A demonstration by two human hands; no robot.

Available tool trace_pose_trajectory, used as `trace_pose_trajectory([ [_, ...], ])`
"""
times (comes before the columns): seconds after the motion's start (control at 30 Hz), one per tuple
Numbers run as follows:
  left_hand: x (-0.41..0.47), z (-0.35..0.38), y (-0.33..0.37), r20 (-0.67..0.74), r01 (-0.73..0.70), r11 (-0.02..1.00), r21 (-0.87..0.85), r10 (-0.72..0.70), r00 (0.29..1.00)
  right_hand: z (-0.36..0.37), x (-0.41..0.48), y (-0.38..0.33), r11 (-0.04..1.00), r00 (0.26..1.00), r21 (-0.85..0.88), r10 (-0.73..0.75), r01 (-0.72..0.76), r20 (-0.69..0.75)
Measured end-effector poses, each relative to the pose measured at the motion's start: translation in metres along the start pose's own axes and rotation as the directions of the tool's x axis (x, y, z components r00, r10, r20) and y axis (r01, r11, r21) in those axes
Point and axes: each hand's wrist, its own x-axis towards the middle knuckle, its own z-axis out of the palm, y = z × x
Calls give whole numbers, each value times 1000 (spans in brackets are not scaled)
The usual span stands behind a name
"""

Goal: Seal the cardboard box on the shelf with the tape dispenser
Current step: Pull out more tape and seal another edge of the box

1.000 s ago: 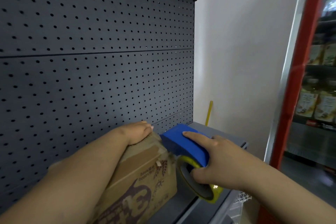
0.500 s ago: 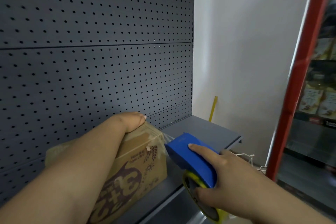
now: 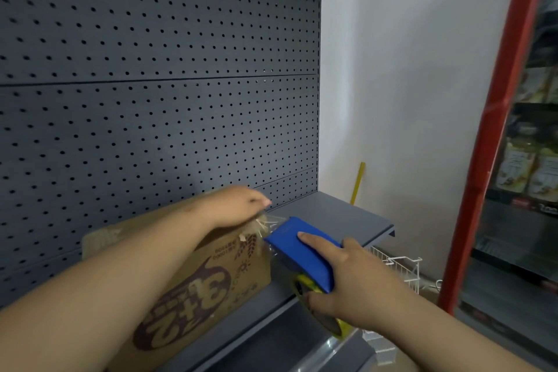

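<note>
A brown cardboard box (image 3: 211,278) with dark purple print stands on the grey shelf (image 3: 329,214), against the pegboard. My left hand (image 3: 235,205) lies on the box's top right corner with fingers curled, pressing on the tape there. My right hand (image 3: 353,284) grips a blue tape dispenser (image 3: 302,254) with a yellow-rimmed roll, held against the box's right edge. A short stretch of clear tape (image 3: 268,223) runs from the dispenser's nose to the corner under my left hand. Most of the box's top is hidden by my left forearm.
A dark perforated back panel (image 3: 157,100) rises behind the shelf. A white wall, a thin yellow stick (image 3: 357,183) and a white wire basket (image 3: 398,269) lie to the right. A red post (image 3: 495,130) and stocked shelves (image 3: 531,166) stand further right.
The dispenser dropped away from the box's corner, drawing clear tape out, then came back up close to the box's right edge. My left hand has stayed on the top corner.
</note>
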Motion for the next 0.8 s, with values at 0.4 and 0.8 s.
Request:
trace_pose_trajectory([
  [0.4,-8,29,3,22,107,992,69,-109,994,-15,-5,-8,1000,994,-11,-5,7,110],
  [0.8,-11,31,7,-36,96,992,87,-94,995,-11,-8,-8,995,989,-74,-59,69,133],
])
